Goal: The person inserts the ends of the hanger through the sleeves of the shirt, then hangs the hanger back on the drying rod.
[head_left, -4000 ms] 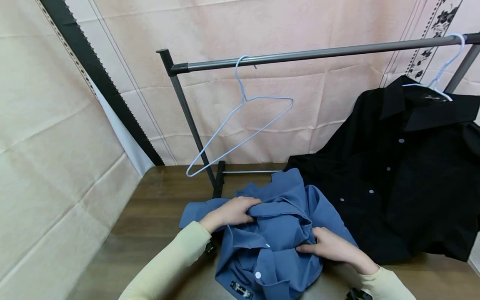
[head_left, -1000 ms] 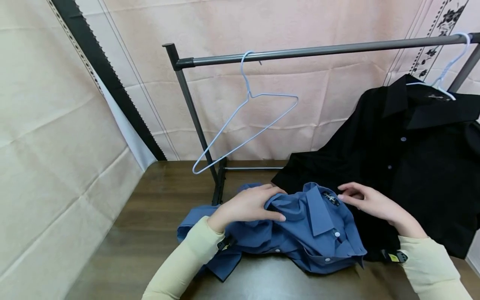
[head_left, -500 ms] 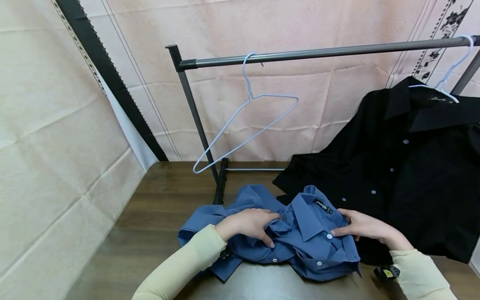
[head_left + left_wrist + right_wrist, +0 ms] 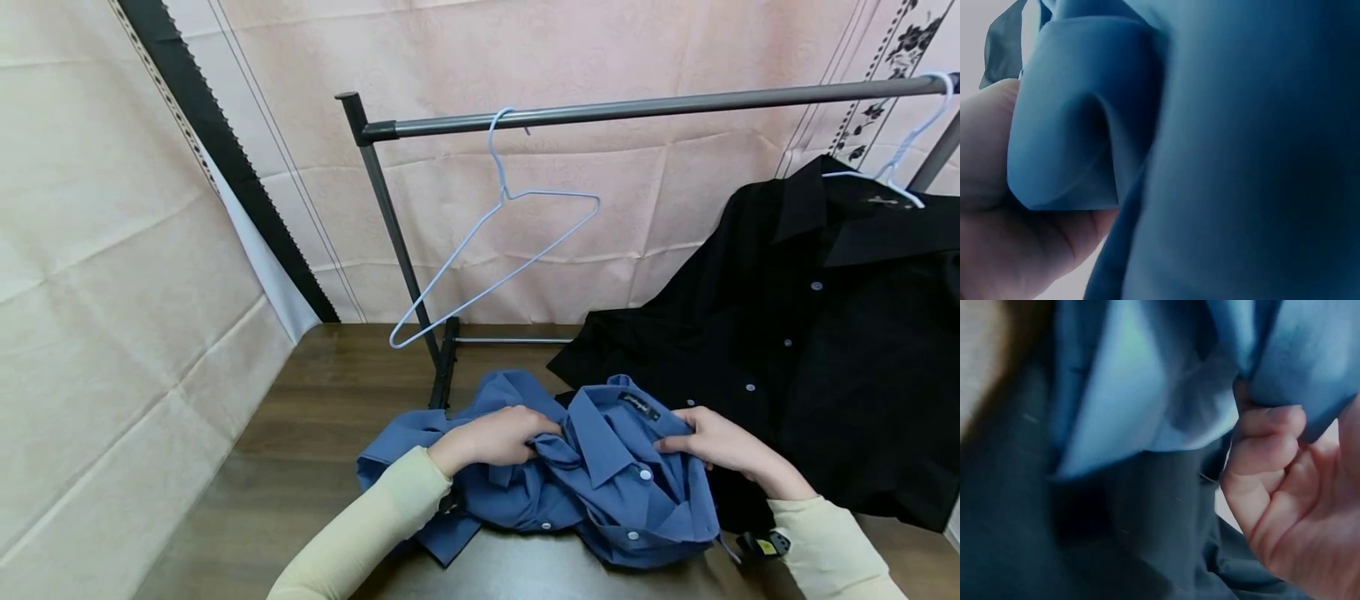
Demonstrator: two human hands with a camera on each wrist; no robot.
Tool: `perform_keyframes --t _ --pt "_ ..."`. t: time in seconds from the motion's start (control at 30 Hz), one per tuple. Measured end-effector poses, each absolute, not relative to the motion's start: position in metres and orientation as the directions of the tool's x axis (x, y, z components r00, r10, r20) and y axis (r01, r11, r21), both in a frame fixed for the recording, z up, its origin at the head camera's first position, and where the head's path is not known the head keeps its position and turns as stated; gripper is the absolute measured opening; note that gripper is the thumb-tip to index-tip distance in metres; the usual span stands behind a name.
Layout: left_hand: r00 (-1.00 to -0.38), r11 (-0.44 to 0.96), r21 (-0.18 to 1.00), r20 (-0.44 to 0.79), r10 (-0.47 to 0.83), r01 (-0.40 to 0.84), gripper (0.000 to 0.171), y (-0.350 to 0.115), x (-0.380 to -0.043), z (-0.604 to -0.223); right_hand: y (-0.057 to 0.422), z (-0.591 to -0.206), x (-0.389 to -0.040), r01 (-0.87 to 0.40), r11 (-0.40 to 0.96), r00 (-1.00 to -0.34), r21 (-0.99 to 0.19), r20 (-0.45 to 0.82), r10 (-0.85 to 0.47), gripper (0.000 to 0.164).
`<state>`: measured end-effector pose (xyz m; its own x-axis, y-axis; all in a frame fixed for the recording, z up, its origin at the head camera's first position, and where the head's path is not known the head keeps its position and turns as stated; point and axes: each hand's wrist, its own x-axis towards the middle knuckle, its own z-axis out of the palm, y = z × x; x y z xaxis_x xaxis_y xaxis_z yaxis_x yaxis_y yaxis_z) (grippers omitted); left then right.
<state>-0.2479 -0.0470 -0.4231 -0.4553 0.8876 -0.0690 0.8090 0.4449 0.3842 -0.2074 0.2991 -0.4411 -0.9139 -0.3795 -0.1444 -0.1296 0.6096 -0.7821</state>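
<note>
1. Blue collared button-up shirt (image 4: 600, 450): thin woven cloth, matt, smooth between its creases
2. Small round white button (image 4: 645, 472) on it: looks like plastic, with a slight shine
3. Black collared button-up shirt (image 4: 862, 375): matt cloth
4. Pale blue slender triangular hanger (image 4: 503, 190): smooth wire, apparently plastic-coated
5. Dark grey tubular rail (image 4: 637, 109): metal, smooth, softly glossy
6. Black corner joint (image 4: 380, 131): apparently plastic
7. Brown tabletop (image 4: 300, 467): wood-grained, glossy where light reflects
8. Pale pink backdrop (image 4: 585, 50): creased matt cloth
9. Pale yellow sleeve (image 4: 375, 525): soft-looking matt cloth
</note>
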Motion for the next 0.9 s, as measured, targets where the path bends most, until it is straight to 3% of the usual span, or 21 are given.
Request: perform_keyframes --t 0.33,0.47,0.53,0.63,0.8,0.9 --pt "-0.623 0.365 0.631 0.248 0.742 0.685 0.03 -0.05 -0.26 -0.389 0.328 -0.395 -0.206 -0.074 0.54 -0.996 -0.839 0.037 -0.079 0.025" --pt "-0.681 0.315 0.694 0.341 0.647 0.647 0.031 -0.04 -0.261 -0.367 0.343 -0.367 -0.207 -0.112 0.308 -0.991 -0.945 0.128 0.034 0.01" --pt "-0.708 0.304 0.708 0.384 0.592 0.638 0.031 -0.034 -0.261 -0.355 0.349 -0.353 -0.207 -0.172 0.126 -0.981 -0.977 0.182 0.072 0.015" --pt "-0.735 0.279 0.725 0.441 0.515 0.63 0.03 -0.025 -0.262 -0.337 0.35 -0.333 -0.206 -0.281 -0.08 -0.95 -0.956 0.265 0.162 0.018" --pt "-0.738 0.225 0.735 0.506 0.446 0.64 0.03 -0.011 -0.266 -0.309 0.339 -0.298 -0.206 -0.418 -0.043 -0.822 -0.907 0.357 0.444 0.012" --pt "-0.722 0.147 0.741 0.556 0.412 0.655 0.031 -0.004 -0.267 -0.292 0.333 -0.277 -0.206 -0.512 -0.051 -0.732 -0.857 0.405 0.549 0.013"
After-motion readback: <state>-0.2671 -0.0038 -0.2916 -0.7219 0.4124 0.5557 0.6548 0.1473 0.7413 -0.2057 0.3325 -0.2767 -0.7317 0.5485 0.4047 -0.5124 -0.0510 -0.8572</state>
